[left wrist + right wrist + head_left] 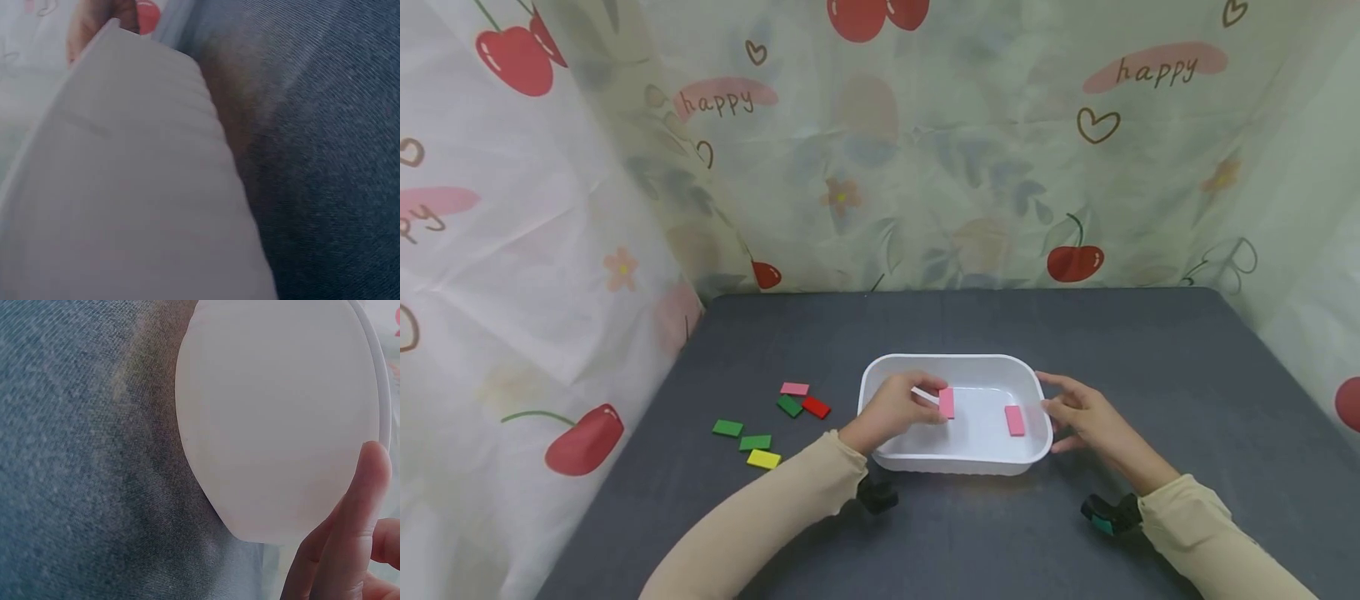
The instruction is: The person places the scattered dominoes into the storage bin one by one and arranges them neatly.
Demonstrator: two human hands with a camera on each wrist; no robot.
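A white plastic basin (955, 465) stands on the dark table. Over its left half, my left hand (898, 408) pinches a pink tile (947, 403) between thumb and fingers. A second pink tile (1015, 421) lies on the basin floor at the right. My right hand (1086, 415) rests with fairly straight fingers against the basin's right end. In the right wrist view the thumb (365, 512) reaches up to the outer wall of the basin (275, 425), near its rim. The basin's side (144, 169) fills much of the left wrist view, where the left hand is hidden.
Left of the basin lie a pink tile (794, 388), a red tile (816, 407), a yellow tile (763, 459) and several green tiles (756, 443). A printed curtain (925, 167) hangs behind the table (1075, 325) and at both sides.
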